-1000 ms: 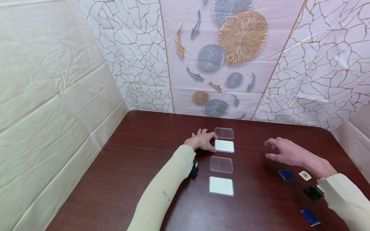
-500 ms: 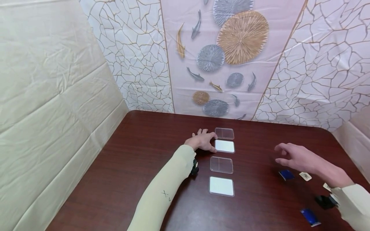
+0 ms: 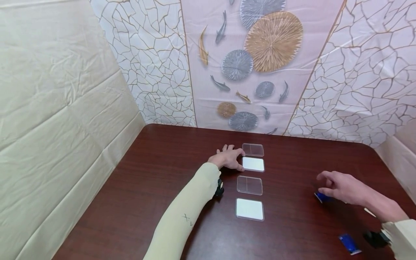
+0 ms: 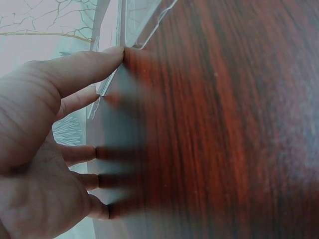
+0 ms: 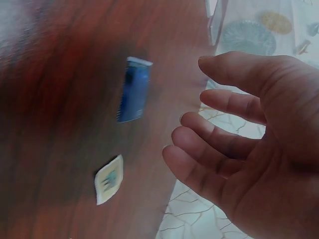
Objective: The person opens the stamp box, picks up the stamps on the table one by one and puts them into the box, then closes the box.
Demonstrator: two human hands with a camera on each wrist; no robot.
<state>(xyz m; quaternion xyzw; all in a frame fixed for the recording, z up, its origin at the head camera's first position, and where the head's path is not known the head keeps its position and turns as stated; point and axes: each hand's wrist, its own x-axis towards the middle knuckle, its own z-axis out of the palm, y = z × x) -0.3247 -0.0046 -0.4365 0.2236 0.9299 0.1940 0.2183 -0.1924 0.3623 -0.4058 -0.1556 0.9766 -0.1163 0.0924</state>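
My left hand (image 3: 226,159) rests on the table, with thumb and index finger (image 4: 79,103) at opposite edges of a flat clear plastic case part with a white insert (image 3: 253,164). The other fingers spread with their tips down on the tabletop. My right hand (image 3: 345,187) hovers at the right, fingers bent loosely and holding nothing. Partly under it in the head view lies a small blue packet (image 3: 320,197). The right wrist view shows the blue packet (image 5: 133,90) and a small cream packet with a dark print (image 5: 109,179) lying apart from the fingers.
A clear plastic piece (image 3: 253,149) lies beyond the held part. Nearer are another clear piece (image 3: 249,185) and a second white-filled part (image 3: 249,209). One more blue packet (image 3: 349,244) lies at the front right. Cloth walls enclose the dark wood table (image 3: 130,202).
My right hand has moved rightward and nearer to me, and now partly covers the blue packet and hides the cream one in the head view. The left hand stays in place.
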